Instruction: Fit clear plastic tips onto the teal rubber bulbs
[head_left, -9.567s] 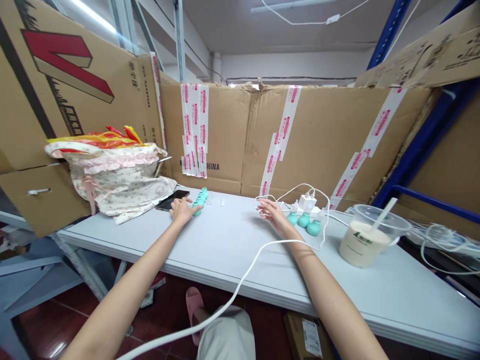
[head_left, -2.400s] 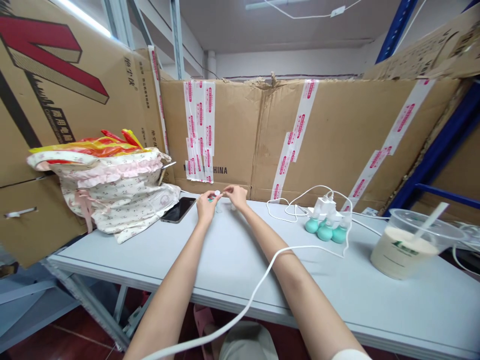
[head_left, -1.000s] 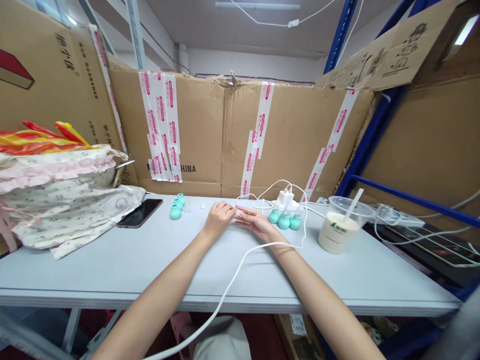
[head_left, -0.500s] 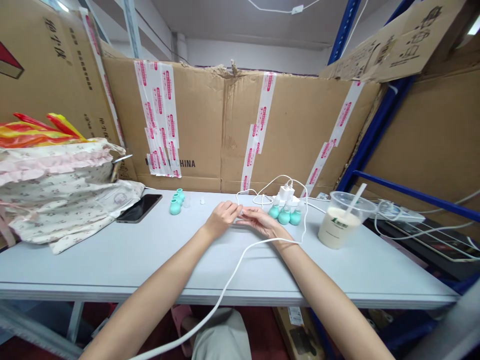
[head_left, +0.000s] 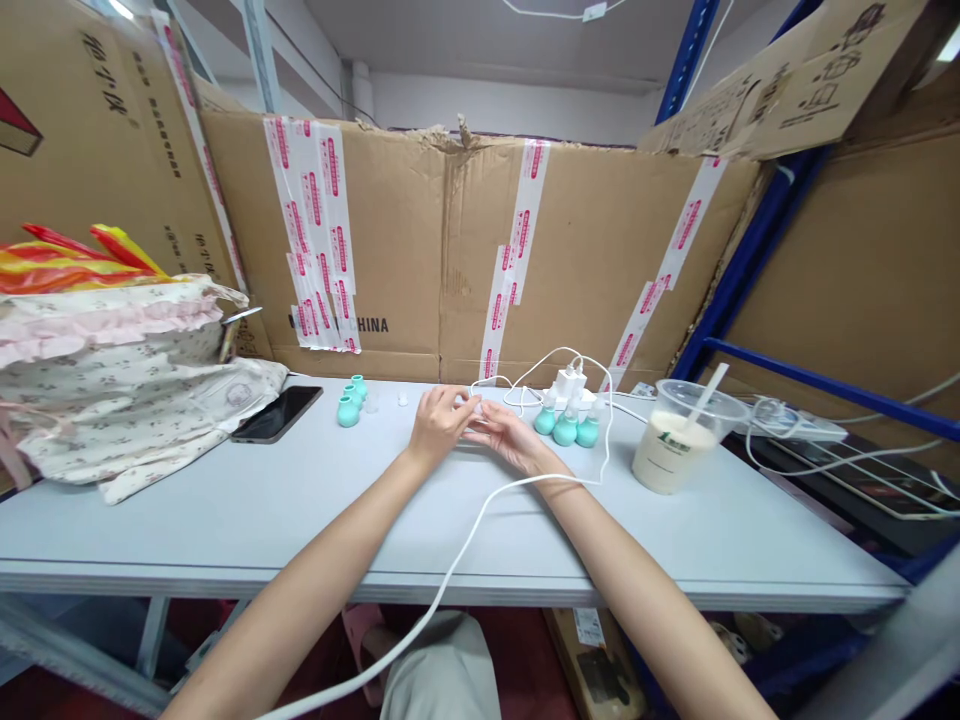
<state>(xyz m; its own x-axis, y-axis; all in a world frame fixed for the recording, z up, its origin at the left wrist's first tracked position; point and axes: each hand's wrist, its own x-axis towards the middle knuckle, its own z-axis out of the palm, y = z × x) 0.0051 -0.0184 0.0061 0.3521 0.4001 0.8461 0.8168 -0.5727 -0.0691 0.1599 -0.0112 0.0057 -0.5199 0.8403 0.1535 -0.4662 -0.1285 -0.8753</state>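
Note:
My left hand [head_left: 439, 425] and my right hand [head_left: 511, 438] meet above the middle of the table, fingertips pinched together. Something small and whitish seems to be between them, but the fingers hide most of it. To the right of my right hand stand three turquoise bulb-shaped bottles [head_left: 565, 430] with clear tops. Left of my left hand, a short row of open-necked turquoise bulbs [head_left: 348, 411] stands beside a clear small piece [head_left: 372, 403]. A tiny whitish cap-like piece [head_left: 403, 399] lies nearer to my left hand.
A white cable [head_left: 480, 525] runs over my right forearm from a white charger [head_left: 568, 385]. At the right stands a plastic cup of milky drink [head_left: 671, 450] with a straw. On the left lie a phone [head_left: 277, 414] and a floral cloth bag [head_left: 150, 400]. Cardboard [head_left: 397, 250] walls the back.
My left hand has turned slightly, with its knuckles raised, and its fingers have shifted against those of my right hand. The bottles and bulbs have stayed in place; the view has shifted slightly.

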